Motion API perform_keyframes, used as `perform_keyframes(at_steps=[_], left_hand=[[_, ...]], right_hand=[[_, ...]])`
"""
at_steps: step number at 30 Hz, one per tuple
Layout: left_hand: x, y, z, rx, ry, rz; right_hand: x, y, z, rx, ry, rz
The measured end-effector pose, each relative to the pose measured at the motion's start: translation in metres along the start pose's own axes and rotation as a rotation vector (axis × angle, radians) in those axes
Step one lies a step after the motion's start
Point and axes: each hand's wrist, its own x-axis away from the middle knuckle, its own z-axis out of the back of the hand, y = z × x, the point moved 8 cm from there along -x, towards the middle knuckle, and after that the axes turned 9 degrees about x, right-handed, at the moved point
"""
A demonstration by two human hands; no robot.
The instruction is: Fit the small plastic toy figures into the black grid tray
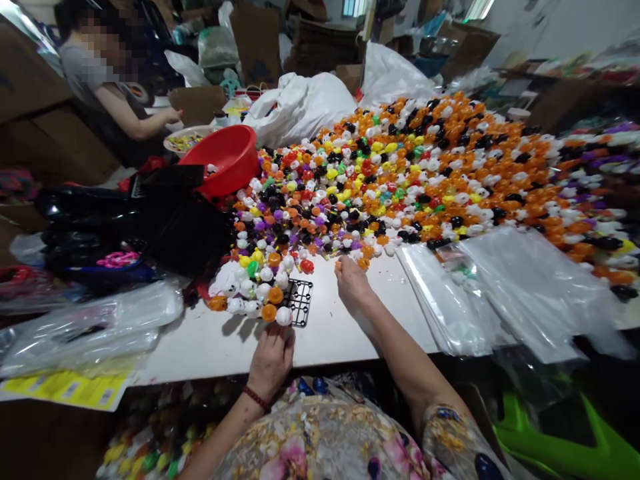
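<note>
A black plastic grid (301, 303) sits at the near part of the table, its left portion hidden under small toy heads, among them white ones (284, 316) and orange pumpkins (269, 312). My left hand (273, 357) is closed at the grid's near edge, the fingertips partly hidden below a white toy. To the right of the grid, my right hand (353, 283) pinches a small orange toy piece (341, 265), mostly covered by the fingers. This hand is at the front edge of a big heap of mixed toy heads (400, 173).
Clear plastic bags lie at right (445, 300) and left (100, 320) on the white table (200, 357). A red basin (225, 160) and black bags (165, 227) stand at the left. Behind them a person (110, 93) works. A green stool (555, 433) is low at right.
</note>
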Motion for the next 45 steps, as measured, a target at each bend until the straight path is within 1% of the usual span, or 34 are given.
perform_keyframes(at_steps=[4,7,9,11,14,16,18,20,21,23,24,26,27,29,30,32,34,36,38,40,42,43,45], left_hand=[[-0.002,-0.001,0.002,-0.021,0.012,0.034],[-0.007,0.003,0.005,-0.037,0.023,0.011],[-0.010,0.006,0.008,-0.033,0.040,-0.004],[-0.012,0.005,0.012,-0.010,0.065,0.009],[-0.012,0.005,0.022,0.068,0.106,0.014],[-0.010,0.010,0.029,0.159,0.099,-0.036],[-0.006,0.018,0.032,0.268,0.049,-0.103],[-0.002,0.026,0.032,0.354,-0.006,-0.157],[0.000,0.029,0.031,0.385,-0.027,-0.173],[0.000,0.033,0.025,0.442,-0.070,-0.154],[-0.001,0.034,0.019,0.482,-0.097,-0.114],[-0.007,0.032,0.004,0.605,-0.168,0.034],[-0.011,0.030,-0.005,0.674,-0.203,0.125],[-0.019,0.031,-0.021,0.798,-0.264,0.271],[-0.024,0.033,-0.027,0.851,-0.290,0.312],[-0.033,0.039,-0.036,0.943,-0.321,0.344],[-0.041,0.042,-0.041,1.023,-0.329,0.378],[-0.045,0.039,-0.046,1.079,-0.317,0.467],[-0.044,0.034,-0.051,1.150,-0.316,0.629],[-0.040,0.029,-0.058,1.262,-0.320,0.846],[-0.036,0.027,-0.062,1.388,-0.292,1.027],[-0.036,0.026,-0.063,1.442,-0.275,1.085],[-0.036,0.026,-0.064,1.498,-0.256,1.149]], right_hand=[[0.001,0.000,0.003,-0.186,0.119,0.031],[0.004,-0.007,0.003,-0.299,0.149,0.003],[0.005,-0.021,0.001,-0.347,0.132,0.012],[0.003,-0.042,-0.003,-0.343,0.088,0.065],[-0.002,-0.072,-0.009,-0.240,-0.017,0.117],[-0.004,-0.082,-0.010,-0.183,-0.060,0.106],[-0.001,-0.083,-0.007,-0.185,-0.060,0.089],[0.010,-0.077,-0.003,-0.219,-0.042,0.070],[0.019,-0.071,-0.002,-0.270,-0.036,0.055],[0.042,-0.056,-0.004,-0.474,-0.040,0.020],[0.056,-0.049,-0.006,-0.619,-0.058,0.011],[0.085,-0.040,-0.012,-0.902,-0.126,0.023],[0.099,-0.038,-0.014,-0.997,-0.170,0.036],[0.123,-0.036,-0.016,-1.094,-0.244,0.055],[0.133,-0.034,-0.017,-1.105,-0.259,0.059],[0.144,-0.029,-0.017,-1.096,-0.241,0.051],[0.148,-0.021,-0.018,-1.084,-0.206,0.017],[0.148,-0.012,-0.020,-1.081,-0.168,-0.028],[0.148,-0.005,-0.018,-1.046,-0.106,-0.045],[0.148,-0.002,-0.011,-0.982,-0.053,-0.025],[0.148,-0.004,-0.006,-0.938,-0.062,0.014],[0.149,-0.006,-0.005,-0.927,-0.078,0.037],[0.150,-0.009,-0.002,-0.909,-0.090,0.073]])
